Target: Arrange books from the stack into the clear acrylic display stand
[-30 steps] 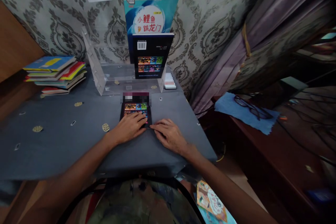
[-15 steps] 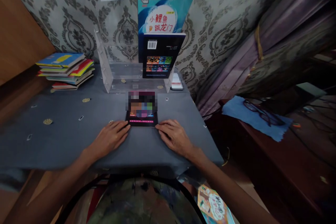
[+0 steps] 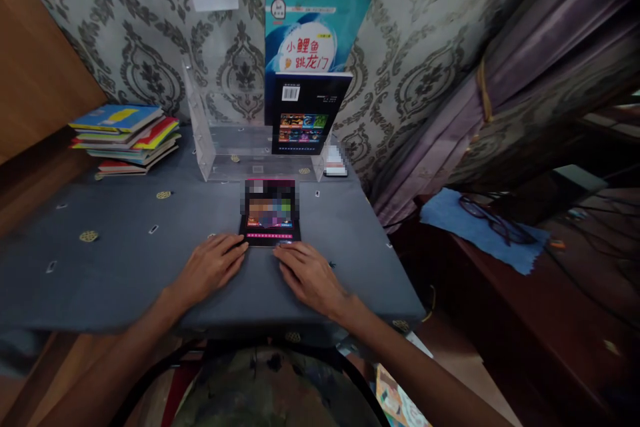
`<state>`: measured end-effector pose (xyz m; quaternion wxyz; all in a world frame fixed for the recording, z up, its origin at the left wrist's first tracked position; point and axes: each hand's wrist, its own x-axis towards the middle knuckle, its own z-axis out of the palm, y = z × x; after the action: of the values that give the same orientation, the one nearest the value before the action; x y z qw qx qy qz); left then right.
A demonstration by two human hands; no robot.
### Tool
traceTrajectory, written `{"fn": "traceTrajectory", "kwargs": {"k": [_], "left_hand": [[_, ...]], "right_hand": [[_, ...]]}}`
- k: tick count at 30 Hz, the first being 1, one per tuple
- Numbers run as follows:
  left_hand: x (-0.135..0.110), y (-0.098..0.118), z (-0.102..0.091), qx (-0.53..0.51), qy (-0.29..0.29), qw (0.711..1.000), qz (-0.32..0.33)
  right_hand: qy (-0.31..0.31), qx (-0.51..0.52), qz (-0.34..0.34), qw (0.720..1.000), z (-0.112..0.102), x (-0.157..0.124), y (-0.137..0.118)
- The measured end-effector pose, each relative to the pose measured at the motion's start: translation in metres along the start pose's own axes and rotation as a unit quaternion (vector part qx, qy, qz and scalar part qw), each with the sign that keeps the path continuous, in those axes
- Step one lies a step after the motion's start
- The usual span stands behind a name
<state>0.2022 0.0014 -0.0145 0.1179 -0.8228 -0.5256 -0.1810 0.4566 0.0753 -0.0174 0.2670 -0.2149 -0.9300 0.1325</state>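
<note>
A book with a black cover and a pink strip [image 3: 270, 235] lies flat on the tablecloth in front of me, its upper part blurred out. My left hand [image 3: 214, 265] rests on the table, fingers stretched out and touching the book's lower left corner. At the lower edge, right of its middle, the fingertips of my right hand [image 3: 311, 280] touch the book. Those fingers are extended too, with the hand lying low on the cloth. Neither hand is visibly closed around anything.
Behind the book stands a clear acrylic rack [image 3: 203, 137]. It holds a black book [image 3: 305, 103] and teal books [image 3: 325, 20] on its right side. A book stack [image 3: 127, 137] sits at the back left. Glasses [image 3: 495, 220] lie on a blue cloth [image 3: 445, 217] at right.
My right hand has slid left along the book's lower edge, from its right corner inward. My left hand stays at the left corner. The view has tilted slightly upward.
</note>
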Motion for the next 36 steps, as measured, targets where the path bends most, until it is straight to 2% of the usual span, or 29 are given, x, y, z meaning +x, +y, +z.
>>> {"fn": "traceTrajectory", "kwargs": {"k": [5,8,11,16,20,23,26,31,36], "left_hand": [[0.005,-0.002,0.000,-0.079,0.029,0.996,-0.019],[0.013,-0.006,-0.004,-0.143,0.017,0.988,-0.053],[0.027,-0.018,0.001,-0.139,-0.002,0.985,-0.105],[0.053,-0.041,0.037,-0.066,-0.012,0.982,-0.177],[0.072,-0.047,0.057,-0.069,-0.015,0.979,-0.190],[0.085,-0.049,0.058,-0.069,-0.021,0.979,-0.189],[0.096,-0.052,0.058,-0.072,-0.023,0.977,-0.197],[0.104,-0.056,0.061,-0.088,0.007,0.976,-0.200],[0.102,-0.054,0.067,-0.075,0.007,0.976,-0.206]], "right_hand": [[0.041,0.003,0.025,0.999,-0.011,-0.016,0.015],[0.044,0.018,0.047,0.998,-0.013,-0.013,0.019],[0.038,0.013,0.077,0.996,-0.012,0.004,0.025],[-0.012,-0.040,0.119,0.992,-0.003,0.043,0.041],[-0.047,-0.093,0.155,0.982,0.002,0.073,0.057],[-0.061,-0.114,0.198,0.972,0.003,0.095,0.071],[-0.045,-0.133,0.227,0.964,0.003,0.110,0.086],[-0.019,-0.139,0.208,0.968,0.008,0.114,0.097],[-0.019,-0.135,0.205,0.969,0.010,0.112,0.096]]}}
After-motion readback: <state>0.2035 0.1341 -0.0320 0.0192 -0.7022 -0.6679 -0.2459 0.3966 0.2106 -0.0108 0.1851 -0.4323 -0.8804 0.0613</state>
